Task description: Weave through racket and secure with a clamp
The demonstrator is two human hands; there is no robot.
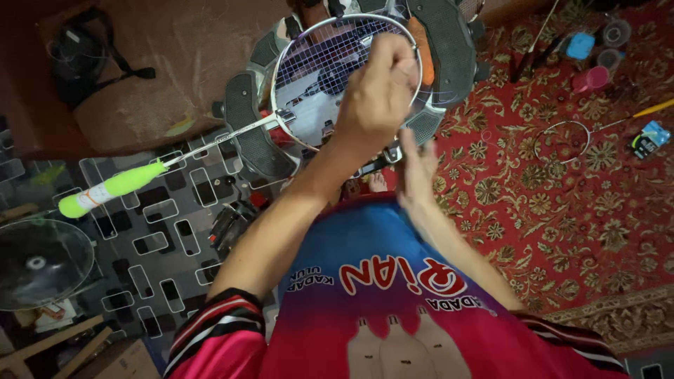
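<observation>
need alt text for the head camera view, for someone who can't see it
Seen from above, a person's left hand reaches over the strung head of a badminton racket clamped in a stringing machine, while the right hand hangs open just below it. The racket's lime green grip points left, and a red patterned carpet lies to the right.

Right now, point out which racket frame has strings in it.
The racket with the lime-green grip, under the left hand. The bare hoop on the red carpet has none.
</observation>
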